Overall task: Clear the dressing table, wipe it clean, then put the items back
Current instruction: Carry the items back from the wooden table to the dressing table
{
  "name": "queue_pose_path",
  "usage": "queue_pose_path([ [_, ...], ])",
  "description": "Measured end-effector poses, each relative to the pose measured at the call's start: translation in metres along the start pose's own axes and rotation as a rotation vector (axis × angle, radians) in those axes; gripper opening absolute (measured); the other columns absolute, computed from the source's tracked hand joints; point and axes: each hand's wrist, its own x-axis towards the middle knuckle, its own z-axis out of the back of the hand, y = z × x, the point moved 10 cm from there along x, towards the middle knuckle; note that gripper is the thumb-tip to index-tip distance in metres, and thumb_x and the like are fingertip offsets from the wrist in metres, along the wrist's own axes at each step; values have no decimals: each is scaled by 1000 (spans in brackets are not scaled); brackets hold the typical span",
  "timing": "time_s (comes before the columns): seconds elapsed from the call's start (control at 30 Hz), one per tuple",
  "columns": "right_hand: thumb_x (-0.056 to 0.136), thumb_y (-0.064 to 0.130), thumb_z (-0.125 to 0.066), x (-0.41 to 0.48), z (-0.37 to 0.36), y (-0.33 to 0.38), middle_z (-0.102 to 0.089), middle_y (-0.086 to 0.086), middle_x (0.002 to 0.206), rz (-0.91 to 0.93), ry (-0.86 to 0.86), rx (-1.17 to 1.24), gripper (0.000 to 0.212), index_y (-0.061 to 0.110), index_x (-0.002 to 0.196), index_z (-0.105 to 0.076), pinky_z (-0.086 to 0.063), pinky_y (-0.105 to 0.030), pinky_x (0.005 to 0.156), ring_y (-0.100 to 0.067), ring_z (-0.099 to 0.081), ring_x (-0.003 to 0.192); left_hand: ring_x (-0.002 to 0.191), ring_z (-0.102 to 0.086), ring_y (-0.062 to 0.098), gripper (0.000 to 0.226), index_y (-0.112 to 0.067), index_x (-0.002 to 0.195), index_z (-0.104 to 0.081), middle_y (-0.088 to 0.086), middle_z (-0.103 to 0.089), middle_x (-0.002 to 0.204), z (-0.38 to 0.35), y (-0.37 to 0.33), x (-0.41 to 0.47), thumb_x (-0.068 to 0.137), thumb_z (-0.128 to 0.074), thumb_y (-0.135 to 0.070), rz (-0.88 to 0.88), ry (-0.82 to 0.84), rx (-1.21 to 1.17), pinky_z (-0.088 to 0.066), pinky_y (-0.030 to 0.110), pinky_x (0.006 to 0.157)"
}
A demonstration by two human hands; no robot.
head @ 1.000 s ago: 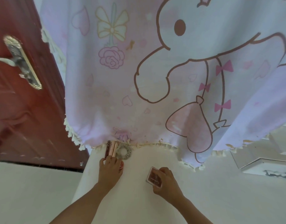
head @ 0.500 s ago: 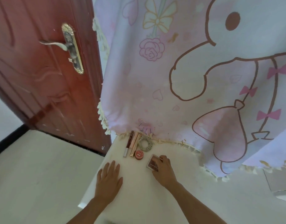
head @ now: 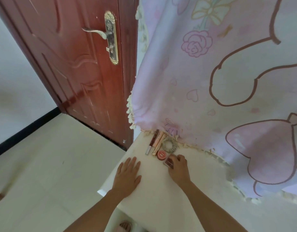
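The cream dressing table [head: 154, 195] runs under a hanging pink cartoon cloth. At its far left corner lie two slim lip-gloss tubes [head: 154, 143], a grey-green scrunchie [head: 170, 143] and a small round red pot [head: 161, 154]. My right hand [head: 178, 169] holds a small clear square compact [head: 169, 162] down on the table just right of the red pot. My left hand [head: 127, 174] rests flat on the table near its left edge, fingers straight, holding nothing.
A red-brown wooden door [head: 80, 67] with a brass lever handle [head: 110, 37] stands left of the table. The pink fringed cloth [head: 219, 81] hangs over the table's back. Pale tiled floor [head: 43, 164] lies to the left; a slipper [head: 126, 226] shows below.
My left hand has let go of the tubes and drawn back to lie flat on the table. My right hand has brought the compact up beside the red pot. The view swung left.
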Motion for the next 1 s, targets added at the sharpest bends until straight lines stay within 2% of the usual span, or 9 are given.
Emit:
queue_pose_path([
  [0.13,84,17,-54,-5,8,-1,-13,-11,149,14,7,-49,54,21,135,-36,-23,-33,109,-28,-13,137,100,-66,17,60,-25,116,-50,-2,-67,114,0,3,0,94,3,-44,23,22,13,-56,36,74],
  [0.27,87,18,-49,-20,29,11,-11,-9,151,130,-77,-40,48,21,133,-38,-21,-30,109,-24,-10,139,101,-65,17,56,-24,119,-43,-4,-68,111,20,6,-10,94,3,-46,38,-23,20,-56,35,73],
  [0.37,87,18,-48,-28,39,38,-15,-8,149,304,-112,-87,45,21,131,-41,-23,-29,107,-22,-14,137,103,-63,24,60,-19,121,-44,1,-67,113,38,25,-26,95,1,-49,95,-85,-16,-55,38,72],
  [0.43,87,22,-46,-29,36,62,-18,-10,147,385,-111,-116,41,20,128,-43,-25,-30,104,-23,-17,136,109,-61,27,69,-14,125,-45,5,-63,121,58,47,-45,93,1,-54,185,-141,-16,-53,41,80],
  [0.53,81,30,-42,-39,19,116,-37,-16,139,518,-105,-164,42,18,119,-52,-35,-39,101,-30,-36,129,140,-20,24,74,-18,145,-19,2,-25,151,79,84,-82,86,-10,-61,334,-275,-98,-22,42,112],
  [0.6,69,32,-49,-53,-5,149,-59,-19,115,662,-48,-161,36,18,100,-62,-50,-41,82,-33,-60,106,142,-10,23,62,-20,146,-13,1,-17,154,82,112,-115,94,-30,-48,488,-349,-194,-13,40,114],
  [0.63,64,30,-58,-62,-18,163,-63,-19,109,725,-20,-169,34,17,95,-64,-52,-41,77,-33,-63,101,142,-9,23,60,-19,146,-13,1,-17,154,84,121,-133,94,-34,-43,545,-380,-213,-13,40,114],
  [0.77,53,18,-80,-100,-55,200,-62,-21,108,900,52,-176,43,12,93,-66,-52,-41,77,-35,-62,101,141,-8,23,60,-18,146,-14,1,-17,154,66,148,-196,95,-36,-40,695,-370,-253,-14,40,113],
  [1.0,62,12,-74,-151,-87,217,-58,-23,114,957,96,-162,36,10,97,-65,-49,-46,82,-38,-57,107,141,-8,24,60,-17,146,-14,3,-18,153,34,170,-262,95,-37,-39,758,-398,-340,-15,42,113],
])
